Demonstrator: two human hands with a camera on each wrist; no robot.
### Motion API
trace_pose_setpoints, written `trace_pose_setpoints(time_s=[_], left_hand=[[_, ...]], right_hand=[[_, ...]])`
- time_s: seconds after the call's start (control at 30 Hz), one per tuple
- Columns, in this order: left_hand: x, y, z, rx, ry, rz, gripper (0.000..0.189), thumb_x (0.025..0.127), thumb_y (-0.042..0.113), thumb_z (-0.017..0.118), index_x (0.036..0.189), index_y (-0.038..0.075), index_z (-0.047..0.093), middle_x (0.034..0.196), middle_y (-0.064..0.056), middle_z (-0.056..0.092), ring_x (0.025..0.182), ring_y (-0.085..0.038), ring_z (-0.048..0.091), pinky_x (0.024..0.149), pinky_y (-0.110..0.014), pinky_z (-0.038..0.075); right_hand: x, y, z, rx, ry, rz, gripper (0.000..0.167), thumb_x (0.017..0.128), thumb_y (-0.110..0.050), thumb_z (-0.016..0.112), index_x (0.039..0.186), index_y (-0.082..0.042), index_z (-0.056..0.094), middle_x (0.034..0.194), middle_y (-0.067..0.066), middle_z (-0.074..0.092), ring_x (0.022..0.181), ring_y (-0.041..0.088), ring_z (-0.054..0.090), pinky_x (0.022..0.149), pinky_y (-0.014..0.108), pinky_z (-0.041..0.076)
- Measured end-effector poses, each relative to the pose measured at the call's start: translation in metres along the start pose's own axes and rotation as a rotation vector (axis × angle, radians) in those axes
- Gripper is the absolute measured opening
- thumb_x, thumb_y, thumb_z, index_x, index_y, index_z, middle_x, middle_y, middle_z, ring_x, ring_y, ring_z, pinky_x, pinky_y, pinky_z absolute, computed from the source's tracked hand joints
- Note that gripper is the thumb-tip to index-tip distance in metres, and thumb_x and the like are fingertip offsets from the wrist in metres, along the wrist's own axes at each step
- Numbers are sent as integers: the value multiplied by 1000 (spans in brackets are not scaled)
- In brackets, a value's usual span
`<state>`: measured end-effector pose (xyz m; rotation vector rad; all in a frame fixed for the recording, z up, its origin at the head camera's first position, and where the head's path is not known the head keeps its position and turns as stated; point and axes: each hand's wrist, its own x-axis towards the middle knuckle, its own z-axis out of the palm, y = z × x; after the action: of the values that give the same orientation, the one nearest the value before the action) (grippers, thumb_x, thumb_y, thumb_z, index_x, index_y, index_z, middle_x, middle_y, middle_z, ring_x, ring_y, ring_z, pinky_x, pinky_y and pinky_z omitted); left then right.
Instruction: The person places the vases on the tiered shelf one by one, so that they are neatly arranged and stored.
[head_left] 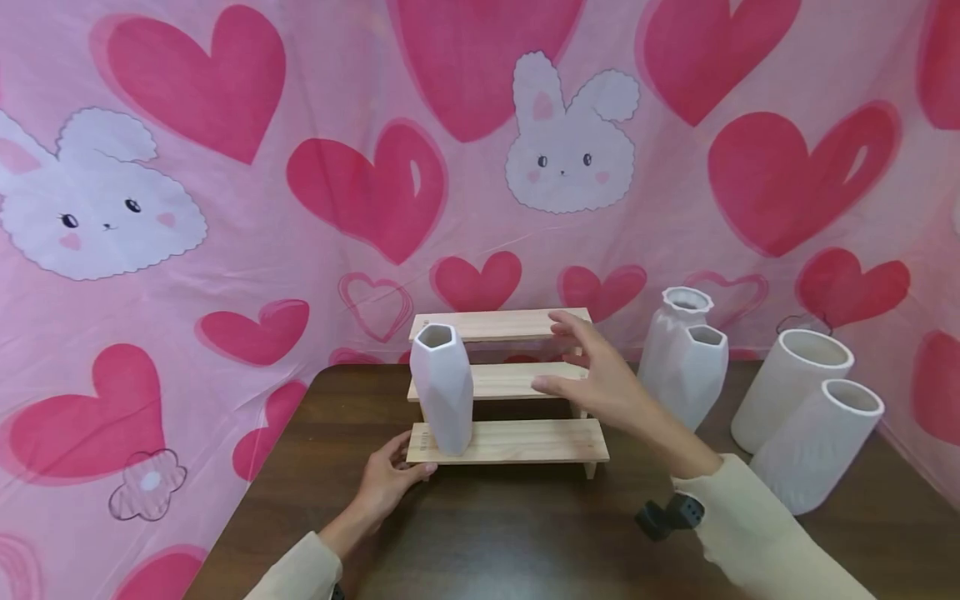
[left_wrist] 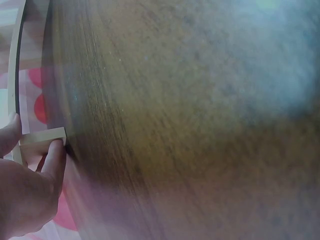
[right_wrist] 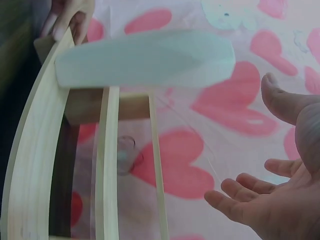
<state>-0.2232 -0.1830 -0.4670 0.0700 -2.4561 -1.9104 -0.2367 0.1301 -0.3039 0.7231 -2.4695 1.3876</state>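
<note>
White and matt-looking, the faceted vase (head_left: 444,396) stands upright near the left end of the lowest board of your three-tier wooden stand (head_left: 525,442) in the head view. Its angular planes catch the light unevenly, and its mouth is many-sided, with a darker interior. The stand is pale, lightly grained wood, set on a dark brown table (head_left: 487,542). Your left hand (head_left: 384,485) grips the stand's lower left end, just beside the vase's base. Your right hand (head_left: 600,379) is held up by the stand's right side, fingers spread, with nothing in it. Beyond that hand, four more white vases (head_left: 817,454) stand on the right of the table, before a pink heart-and-rabbit cloth (head_left: 330,83).

From your left wrist, you see your thumb on the board's edge and your fingers against the short leg (left_wrist: 45,136) beneath it.

From your right wrist, the vase appears sideways, pale and slightly blue-green, its facets softened. Your thumb and fingers are well parted, clear of both vase and boards.
</note>
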Motion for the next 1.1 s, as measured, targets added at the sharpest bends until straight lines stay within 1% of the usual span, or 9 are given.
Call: trace_pose_setpoints(time_s=[0.17, 0.4, 0.53, 0.63, 0.7, 0.77, 0.87, 0.97, 1.1], left_hand=[[0, 0, 1, -2, -3, -3, 73, 79, 8, 79, 139, -8, 41, 120, -26, 60, 85, -21, 66, 72, -30, 57], [1, 0, 2, -14, -3, -13, 73, 79, 8, 79, 140, -6, 41, 121, -25, 60, 85, -21, 66, 74, -32, 57], [2, -2, 1, -5, 3, -24, 73, 79, 10, 79, 140, -5, 41, 121, -25, 60, 85, -21, 66, 74, -31, 57], [2, -2, 1, -2, 11, -26, 73, 79, 10, 79, 139, -5, 42, 120, -25, 60, 85, -21, 66, 74, -31, 57], [2, -2, 1, 3, 14, -29, 73, 79, 10, 79, 139, -5, 43, 121, -24, 60, 85, -21, 66, 74, -31, 57], [2, -1, 1, 5, 13, -28, 73, 79, 11, 79, 140, -4, 43, 121, -24, 60, 85, -21, 66, 74, -31, 57], [1, 0, 2, 10, 10, -27, 73, 78, 11, 80, 140, -4, 43, 121, -24, 60, 85, -20, 66, 74, -31, 57], [1, 0, 2, 0, 11, -20, 73, 78, 9, 80, 140, -5, 42, 120, -25, 60, 84, -21, 66, 73, -30, 57], [0, -1, 1, -5, 14, -3, 73, 78, 7, 80, 139, -8, 42, 118, -26, 61, 84, -22, 66, 71, -30, 57]], right_hand=[[-17, 13, -23, 7, 18, -22, 85, 79, -19, 81, 148, -18, 33, 140, 13, 43, 127, 34, 46, 99, 51, 44], [-36, 20, -60, -92, 81, -28, 84, 80, -15, 80, 149, -12, 32, 141, 17, 44, 126, 38, 44, 98, 55, 41], [-46, 26, -82, -145, 136, -14, 86, 79, -14, 80, 150, -17, 31, 142, 15, 44, 127, 35, 44, 98, 28, 46], [-54, 32, -104, -179, 193, -5, 85, 79, -11, 80, 150, -21, 32, 137, 15, 48, 122, 16, 50, 88, 5, 40], [-62, 37, -123, -215, 238, 31, 85, 80, -14, 79, 150, -26, 32, 134, 13, 49, 118, 6, 50, 83, 2, 39], [-72, 42, -142, -271, 281, 97, 85, 82, -19, 78, 150, -32, 29, 136, 13, 47, 121, 6, 49, 82, 1, 37], [-88, 48, -167, -369, 342, 221, 89, 83, -29, 76, 152, -37, 21, 146, 17, 39, 133, 30, 40, 93, 30, 47], [-102, 56, -182, -427, 384, 323, 93, 84, -33, 74, 155, -27, 14, 152, 27, 26, 135, 52, 23, 87, 68, 37], [-120, 73, -192, -436, 394, 390, 98, 84, -33, 73, 155, -10, 8, 152, 35, 14, 136, 57, 12, 85, 79, 25]])
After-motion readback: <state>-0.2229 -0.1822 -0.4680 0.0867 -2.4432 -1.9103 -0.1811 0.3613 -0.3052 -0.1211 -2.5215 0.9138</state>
